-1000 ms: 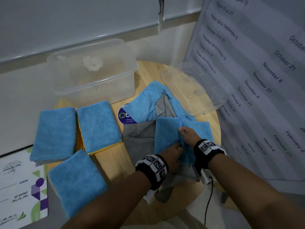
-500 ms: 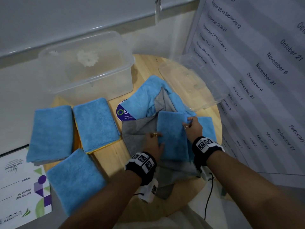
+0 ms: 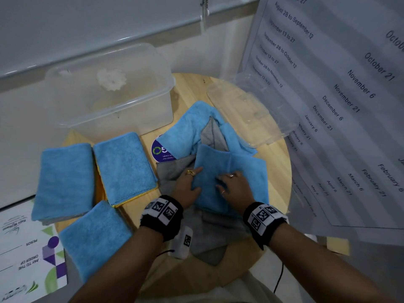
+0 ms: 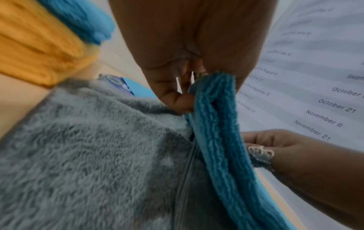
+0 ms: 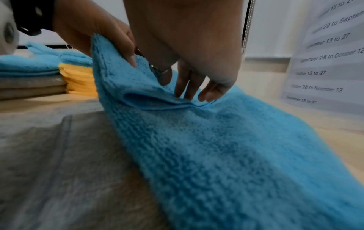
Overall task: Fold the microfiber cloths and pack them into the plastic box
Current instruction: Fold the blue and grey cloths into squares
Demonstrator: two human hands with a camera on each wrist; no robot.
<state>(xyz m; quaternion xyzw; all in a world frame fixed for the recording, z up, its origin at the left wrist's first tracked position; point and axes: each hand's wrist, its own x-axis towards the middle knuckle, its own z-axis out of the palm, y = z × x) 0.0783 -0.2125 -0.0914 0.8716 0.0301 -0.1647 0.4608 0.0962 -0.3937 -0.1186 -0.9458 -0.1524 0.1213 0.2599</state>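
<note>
A folded blue cloth [image 3: 215,169] lies on a spread grey cloth [image 3: 172,171] on the round wooden table [image 3: 277,162]. My left hand [image 3: 197,179] pinches the blue cloth's left edge between thumb and fingers [image 4: 177,101] and lifts it slightly. My right hand [image 3: 219,182] presses straight fingertips [image 5: 189,91] down on the cloth's middle fold. The clear plastic box [image 3: 109,88] stands open at the back left, with only a white mark showing inside. More loose blue cloth [image 3: 185,127] lies bunched behind my hands.
Three folded blue cloths [image 3: 63,180] [image 3: 124,167] [image 3: 94,235] lie left, the middle one over yellow cloth [image 5: 78,77]. The box's clear lid [image 3: 247,114] rests at the back right. A calendar sheet [image 3: 349,106] stands along the right. Printed card [image 3: 24,259] lies lower left.
My right hand came back from the cloth's far right corner to its middle. My left hand stayed at the left edge and now pinches and lifts it.
</note>
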